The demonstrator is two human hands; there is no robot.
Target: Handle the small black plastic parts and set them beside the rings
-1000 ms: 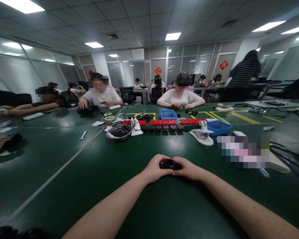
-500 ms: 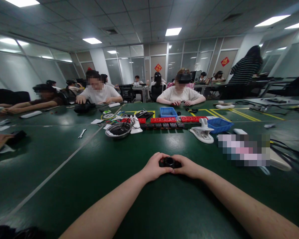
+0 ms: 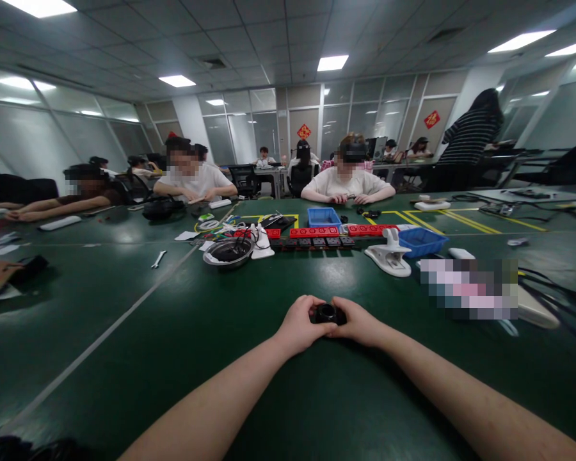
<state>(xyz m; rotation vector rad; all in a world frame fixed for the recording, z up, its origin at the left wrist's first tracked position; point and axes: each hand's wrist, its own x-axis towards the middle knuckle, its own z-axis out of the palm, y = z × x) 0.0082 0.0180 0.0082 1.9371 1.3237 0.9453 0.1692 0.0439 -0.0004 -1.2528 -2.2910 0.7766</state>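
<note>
Black round part point(image 3: 326, 314), small, glossy, hand-held

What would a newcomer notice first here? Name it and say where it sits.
First, the two bare forearms reaching up the middle, the left hand and right hand closed together on a small black round part over the green table. Beyond it lie a row of red blocks, a metal bowl and two blue bins.

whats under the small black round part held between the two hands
The dark green table lies under the small black round part, pinched between the left hand and right hand. Their fingers hide its underside, so contact with the table cannot be told.
</note>
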